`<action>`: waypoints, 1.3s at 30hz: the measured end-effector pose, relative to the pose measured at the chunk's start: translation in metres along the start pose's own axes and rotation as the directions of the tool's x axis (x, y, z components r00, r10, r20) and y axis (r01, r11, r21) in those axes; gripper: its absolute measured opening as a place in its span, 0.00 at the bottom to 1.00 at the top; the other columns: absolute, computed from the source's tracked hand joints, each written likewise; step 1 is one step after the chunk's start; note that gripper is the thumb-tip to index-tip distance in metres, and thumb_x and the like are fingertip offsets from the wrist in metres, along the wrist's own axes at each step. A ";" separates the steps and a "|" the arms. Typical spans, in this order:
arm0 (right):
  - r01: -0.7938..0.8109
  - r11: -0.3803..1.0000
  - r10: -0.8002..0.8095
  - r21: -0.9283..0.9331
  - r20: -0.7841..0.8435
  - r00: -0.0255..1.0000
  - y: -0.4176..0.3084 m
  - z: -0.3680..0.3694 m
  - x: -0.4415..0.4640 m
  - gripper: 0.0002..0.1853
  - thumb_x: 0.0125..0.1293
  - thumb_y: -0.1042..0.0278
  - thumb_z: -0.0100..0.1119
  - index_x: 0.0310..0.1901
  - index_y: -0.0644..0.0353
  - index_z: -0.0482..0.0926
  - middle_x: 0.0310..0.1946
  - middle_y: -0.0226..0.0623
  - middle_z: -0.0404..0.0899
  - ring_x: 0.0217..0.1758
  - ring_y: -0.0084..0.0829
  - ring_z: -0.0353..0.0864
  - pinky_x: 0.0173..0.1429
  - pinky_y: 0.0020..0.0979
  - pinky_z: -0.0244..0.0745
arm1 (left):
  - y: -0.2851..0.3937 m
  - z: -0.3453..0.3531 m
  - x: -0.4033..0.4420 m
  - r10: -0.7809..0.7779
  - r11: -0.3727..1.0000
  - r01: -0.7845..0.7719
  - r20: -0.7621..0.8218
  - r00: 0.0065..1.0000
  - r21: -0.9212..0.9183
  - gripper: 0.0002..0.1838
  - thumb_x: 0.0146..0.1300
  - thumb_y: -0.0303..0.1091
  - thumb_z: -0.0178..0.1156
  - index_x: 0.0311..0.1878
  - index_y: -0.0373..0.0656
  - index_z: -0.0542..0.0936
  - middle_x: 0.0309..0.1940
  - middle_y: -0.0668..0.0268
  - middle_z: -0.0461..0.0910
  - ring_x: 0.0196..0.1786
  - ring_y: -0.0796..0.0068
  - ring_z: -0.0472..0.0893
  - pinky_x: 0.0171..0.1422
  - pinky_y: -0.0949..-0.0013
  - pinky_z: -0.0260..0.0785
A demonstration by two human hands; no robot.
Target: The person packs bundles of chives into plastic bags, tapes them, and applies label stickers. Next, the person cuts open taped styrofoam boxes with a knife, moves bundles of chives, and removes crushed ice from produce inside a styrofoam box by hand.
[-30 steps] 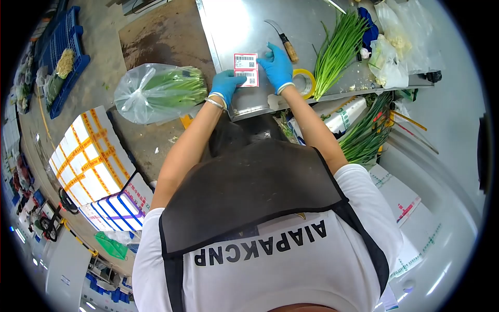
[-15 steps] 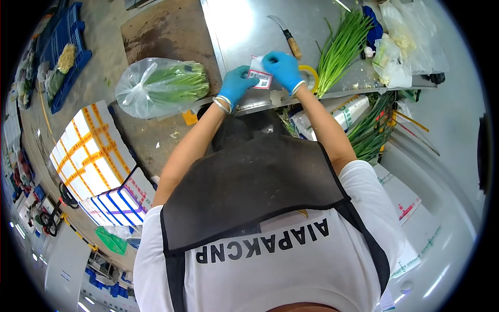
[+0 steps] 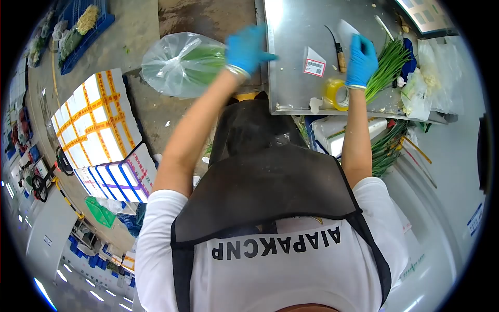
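My left hand (image 3: 247,49), in a blue glove and blurred, hangs by the right end of a tied clear bag of green stalks (image 3: 182,65), fingers spread and nothing visible in them. In my right hand (image 3: 361,61), also gloved, a blank whitish slip (image 3: 347,31) is pinched at the fingertips. A red-bordered printed label (image 3: 314,67) lies on the steel table (image 3: 291,96) between the hands. Just right of it are a curved knife (image 3: 340,56) with a wooden handle and a roll of yellow tape (image 3: 336,94). Long green stalks (image 3: 390,65) lie beyond my right hand.
Plastic bags (image 3: 431,78) sit at the table's right, near a blue cloth and a screen (image 3: 426,14). Under the table edge are a white box (image 3: 348,135) and more greens. Taped foam boxes (image 3: 96,122) stand at the left, below a blue crate (image 3: 93,36).
Both hands have parted: the left moved left and up to the bag, the right moved right with the slip. The label has been let go onto the table. The view has shifted left.
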State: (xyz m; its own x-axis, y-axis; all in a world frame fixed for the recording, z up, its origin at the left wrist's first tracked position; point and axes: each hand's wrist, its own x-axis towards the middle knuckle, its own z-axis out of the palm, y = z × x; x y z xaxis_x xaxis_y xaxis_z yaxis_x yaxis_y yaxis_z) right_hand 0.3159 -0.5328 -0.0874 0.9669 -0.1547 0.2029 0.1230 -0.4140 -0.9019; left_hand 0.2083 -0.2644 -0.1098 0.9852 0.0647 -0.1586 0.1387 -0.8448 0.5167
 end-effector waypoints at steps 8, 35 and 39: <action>0.357 0.924 -0.299 -0.136 0.323 0.898 -0.023 0.227 -0.083 0.10 0.62 0.60 0.60 0.37 0.57 0.82 0.33 0.42 0.82 0.33 0.37 0.82 0.40 0.33 0.76 | -0.247 -0.033 -0.141 -0.065 0.969 -0.091 0.598 0.799 0.227 0.31 0.46 0.50 0.70 0.54 0.48 0.78 0.46 0.56 0.81 0.47 0.56 0.80 0.55 0.53 0.69; 0.474 0.855 -0.028 -0.212 0.892 0.450 -0.030 0.289 -0.203 0.43 0.59 0.51 0.63 0.73 0.47 0.53 0.66 0.54 0.63 0.65 0.52 0.67 0.64 0.43 0.67 | -0.251 -0.016 -0.220 -0.231 0.914 0.286 0.210 0.950 -0.288 0.15 0.54 0.40 0.57 0.45 0.51 0.81 0.37 0.56 0.82 0.40 0.53 0.81 0.47 0.55 0.73; 0.293 0.951 0.073 -0.095 0.994 0.086 -0.133 0.256 -0.238 0.30 0.62 0.60 0.63 0.64 0.58 0.66 0.46 0.48 0.78 0.44 0.47 0.79 0.51 0.38 0.73 | -0.242 -0.082 -0.206 -0.259 0.650 0.214 0.052 0.965 -0.729 0.16 0.54 0.42 0.59 0.42 0.43 0.80 0.36 0.52 0.81 0.37 0.50 0.81 0.44 0.56 0.72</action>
State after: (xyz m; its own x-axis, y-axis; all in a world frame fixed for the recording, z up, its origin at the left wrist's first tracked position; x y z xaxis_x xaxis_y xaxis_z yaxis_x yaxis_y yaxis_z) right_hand 0.1262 -0.2116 -0.1135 0.3142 0.8479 -0.4269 0.3794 -0.5244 -0.7623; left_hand -0.0202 -0.0297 -0.1335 0.9092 0.2533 -0.3305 0.3740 -0.1479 0.9155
